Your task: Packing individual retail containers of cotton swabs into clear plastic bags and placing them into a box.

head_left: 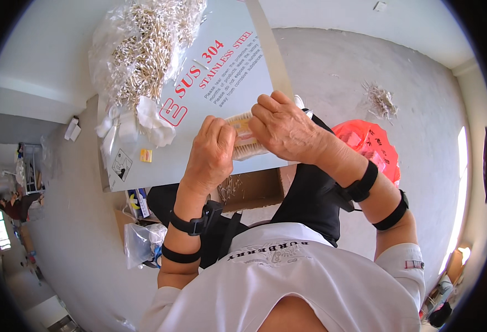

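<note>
Between my hands is a clear packet of cotton swabs (pixel 245 135) with a yellow label, held above the near edge of the table (pixel 238 99). The left end of the packet is pinched by my left hand (pixel 209 152), its fingers curled closed. My right hand (pixel 287 126) grips the other end from above, fingers bent and knuckles up. A large clear bag of loose cotton swabs (pixel 149 52) lies at the table's far left. Crumpled white plastic wrap (pixel 154 123) sits below that bag, and a small yellow card (pixel 146 155) lies near the left edge.
Under the table edge, by my legs, stands a cardboard box (pixel 262 191) with loose swabs inside. A red plastic bag (pixel 368 144) is to my right. Swabs are heaped on the floor (pixel 380 100) beyond it. A clear plastic bag (pixel 137 246) lies lower left. Another person (pixel 21 206) is far left.
</note>
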Demonstrator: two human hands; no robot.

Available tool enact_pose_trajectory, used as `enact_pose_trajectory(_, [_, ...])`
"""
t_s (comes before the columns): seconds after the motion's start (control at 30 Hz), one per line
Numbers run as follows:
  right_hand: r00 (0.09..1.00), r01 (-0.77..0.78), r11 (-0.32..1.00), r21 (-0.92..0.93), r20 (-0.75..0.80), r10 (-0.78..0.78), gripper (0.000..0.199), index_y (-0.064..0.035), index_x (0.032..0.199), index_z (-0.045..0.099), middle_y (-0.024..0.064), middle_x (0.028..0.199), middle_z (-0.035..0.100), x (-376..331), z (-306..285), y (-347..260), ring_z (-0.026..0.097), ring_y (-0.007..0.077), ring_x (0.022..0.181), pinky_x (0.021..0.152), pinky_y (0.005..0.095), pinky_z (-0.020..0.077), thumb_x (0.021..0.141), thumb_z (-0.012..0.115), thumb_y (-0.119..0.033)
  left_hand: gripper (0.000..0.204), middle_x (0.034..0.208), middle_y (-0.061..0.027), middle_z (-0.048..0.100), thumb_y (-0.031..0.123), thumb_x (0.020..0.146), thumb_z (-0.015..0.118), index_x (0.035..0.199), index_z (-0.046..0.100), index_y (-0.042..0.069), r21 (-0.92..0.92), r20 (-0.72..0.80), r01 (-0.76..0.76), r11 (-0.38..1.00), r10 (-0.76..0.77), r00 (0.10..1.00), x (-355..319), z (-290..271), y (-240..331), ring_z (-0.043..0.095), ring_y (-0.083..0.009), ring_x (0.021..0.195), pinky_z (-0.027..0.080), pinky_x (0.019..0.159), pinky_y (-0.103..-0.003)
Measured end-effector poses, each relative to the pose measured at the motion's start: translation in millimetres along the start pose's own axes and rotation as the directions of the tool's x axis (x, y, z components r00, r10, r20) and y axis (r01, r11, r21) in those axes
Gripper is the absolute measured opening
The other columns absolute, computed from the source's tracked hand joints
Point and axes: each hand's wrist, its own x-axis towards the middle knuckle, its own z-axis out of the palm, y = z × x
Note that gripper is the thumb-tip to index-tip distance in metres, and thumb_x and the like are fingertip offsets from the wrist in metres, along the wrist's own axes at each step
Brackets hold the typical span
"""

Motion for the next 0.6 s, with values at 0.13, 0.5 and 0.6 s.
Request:
enact_pose_trajectory(0.13, [0.996, 0.04, 0.992, -0.116, 0.078, -0.031, 0.012, -0.0048, 0.073, 0.053, 0.0058, 0.076, 0.051, -17.9, -23.2, 25.0, 0.051, 0.0217, 0.082, 0.072, 0.0329, 0.042, 0.073, 0.062, -0.013, 0.02, 0.083, -0.0149, 0.048, -0.009, 0.074, 0.062, 0.084, 0.047, 0.0, -0.049, -0.054, 0.043, 0.998, -0.046, 0.998, -3.8, -2.2, -5.4, 0.051, -0.0338, 0.08, 0.046, 0.067, -0.044])
enact_pose_trajectory(0.5, [0.723, -0.575, 0.707, 0.412, -0.148, 0.675, 0.011, -0.0019, 0.083, 0.055, 0.0131, 0.077, 0.057, -102.0, 1.5, 45.6, 0.056, 0.0347, 0.075, 0.065, 0.0423, 0.0469, 0.079, 0.065, -0.004, 0.014, 0.077, -0.0151, 0.052, 0.0, 0.085, 0.062, 0.084, 0.048, 0.0, -0.202, -0.098, 0.179, 0.963, -0.202, 0.975, 34.4, -3.0, -27.9, 0.053, -0.0338, 0.071, 0.045, 0.063, -0.041])
enact_pose_trajectory(0.6, [0.739, -0.564, 0.7, 0.438, -0.111, 0.665, 0.013, -0.0032, 0.08, 0.055, 0.0139, 0.077, 0.057, -113.6, 35.1, 29.8, 0.057, 0.0347, 0.077, 0.068, 0.0425, 0.0472, 0.076, 0.067, -0.001, 0.013, 0.074, -0.0132, 0.055, 0.005, 0.089, 0.061, 0.083, 0.049, 0.001, -0.272, -0.079, 0.324, 0.906, -0.356, 0.931, 64.0, 5.6, -59.9, 0.055, -0.0293, 0.067, 0.045, 0.062, -0.04])
